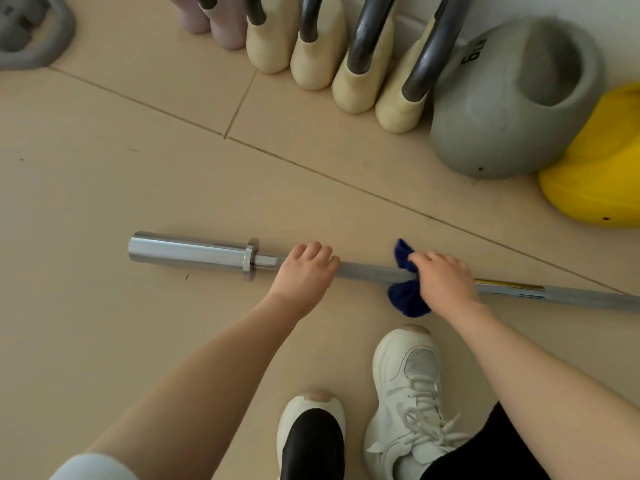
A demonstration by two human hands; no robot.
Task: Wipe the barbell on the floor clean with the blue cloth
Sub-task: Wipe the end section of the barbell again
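On the tiled floor (104,188) near your feet, the barbell (367,271) lies left to right. Your left hand (304,271) presses it flat beside the collar; your right hand (445,277) clamps the blue cloth (407,296) around the shaft. Ease that left-hand pressure and the bar could roll, letting the cloth slip off. A grey kettlebell (502,109) and a yellow one (595,181) crowd the far right, and your white sneaker (408,386) sits close to the bar.

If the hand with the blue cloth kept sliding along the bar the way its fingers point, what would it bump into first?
The right hand, gripping the blue cloth around the barbell, points left along the shaft. It would probably meet the left hand first, which rests on the bar before the collar.
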